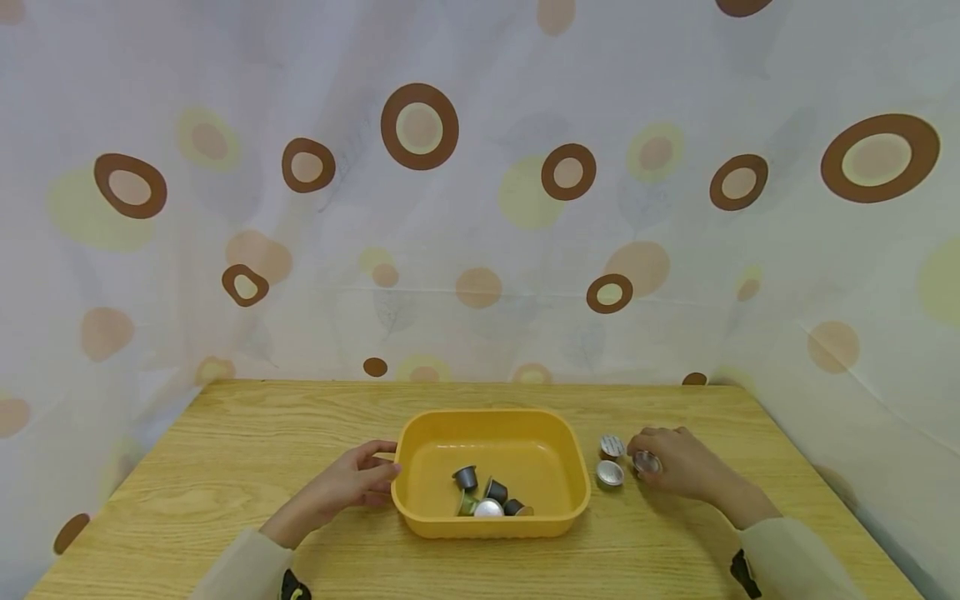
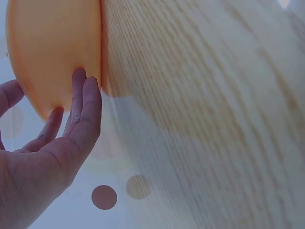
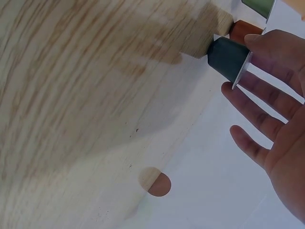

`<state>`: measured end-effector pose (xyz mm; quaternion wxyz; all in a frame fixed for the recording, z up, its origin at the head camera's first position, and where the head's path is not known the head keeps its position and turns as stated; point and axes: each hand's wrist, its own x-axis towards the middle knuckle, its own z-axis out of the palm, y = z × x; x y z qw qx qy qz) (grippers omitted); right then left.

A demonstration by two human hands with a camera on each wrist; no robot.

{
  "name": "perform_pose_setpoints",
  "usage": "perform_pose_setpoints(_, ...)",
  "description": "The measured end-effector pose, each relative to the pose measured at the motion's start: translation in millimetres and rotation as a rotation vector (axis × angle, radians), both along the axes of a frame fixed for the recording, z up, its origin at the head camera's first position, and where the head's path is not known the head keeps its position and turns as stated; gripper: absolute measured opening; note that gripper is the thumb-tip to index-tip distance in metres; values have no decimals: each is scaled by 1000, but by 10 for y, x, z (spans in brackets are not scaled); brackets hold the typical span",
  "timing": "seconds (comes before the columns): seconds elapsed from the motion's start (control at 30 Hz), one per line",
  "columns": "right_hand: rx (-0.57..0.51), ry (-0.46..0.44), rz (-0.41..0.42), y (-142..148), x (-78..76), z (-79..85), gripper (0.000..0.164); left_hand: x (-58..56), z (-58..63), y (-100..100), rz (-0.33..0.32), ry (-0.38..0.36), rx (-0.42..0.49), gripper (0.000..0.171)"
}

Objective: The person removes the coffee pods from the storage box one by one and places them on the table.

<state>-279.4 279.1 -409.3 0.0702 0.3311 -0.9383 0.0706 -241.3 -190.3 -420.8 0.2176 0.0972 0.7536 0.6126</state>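
My right hand (image 1: 678, 460) pinches a dark teal coffee capsule (image 3: 228, 58) between thumb and fingers, its silver lid turned toward the palm. Just left of that hand, two more capsules stand lid up: one with a brown side (image 3: 244, 32) and one with a green side (image 3: 259, 6). With fingers nearly straight, my left hand (image 1: 352, 482) touches the outer left wall of a yellow plastic bin (image 1: 491, 527). Several capsules lie in the bin toward its near side, including a dark grey one (image 1: 466, 477) and one showing a silver lid (image 1: 489, 507).
Everything stands on a wood-grain table (image 1: 315, 425). A pale patterned cloth (image 1: 480, 225) with brown rings hangs behind it and along both sides. Dark bands (image 1: 742, 573) show at the cuffs of both sleeves.
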Motion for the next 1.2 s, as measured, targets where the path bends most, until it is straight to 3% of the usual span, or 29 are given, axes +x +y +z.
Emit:
perform_pose_setpoints(0.73,-8,-26,-26,-15,5,54,19,-8,-7,4,17,-6,-11,57)
perform_pose_setpoints(1.2,10,98,4,-197,-11,216,24,-7,0,2,13,-2,-17,56)
